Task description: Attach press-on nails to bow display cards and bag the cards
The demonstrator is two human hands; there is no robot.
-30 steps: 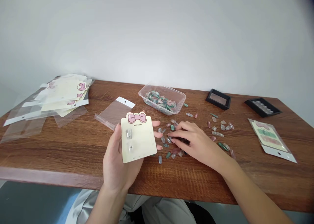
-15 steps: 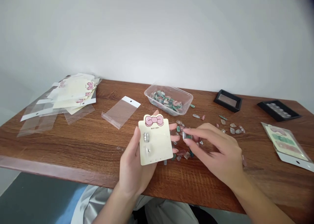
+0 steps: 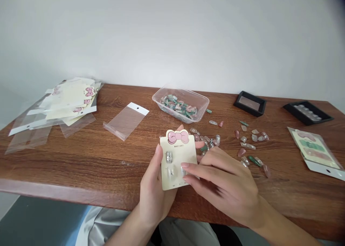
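My left hand (image 3: 153, 188) holds a cream display card (image 3: 178, 154) with a pink bow top, thumb along its left edge and fingers behind. Two press-on nails sit on the card's left side: a silvery one (image 3: 169, 157) above a clear one (image 3: 170, 172). Thumb and forefinger of my right hand (image 3: 226, 183) pinch a small pale press-on nail (image 3: 183, 171) at the card's lower right; the fingers partly hide it. Whether the nail touches the card I cannot tell. Loose pink, green and clear nails (image 3: 206, 140) lie on the table behind my hands.
A clear plastic tub (image 3: 201, 118) of nails stands at the back. To the left are an empty clear bag (image 3: 126, 121) and a pile of cards and bags (image 3: 70, 98). Two black trays (image 3: 249, 103) and a bagged card (image 3: 314, 150) lie right, on the wooden table (image 3: 107, 174).
My right hand has moved left from over the loose nails to the card, carrying the pinched nail. The card in my left hand has shifted slightly right and down in view.
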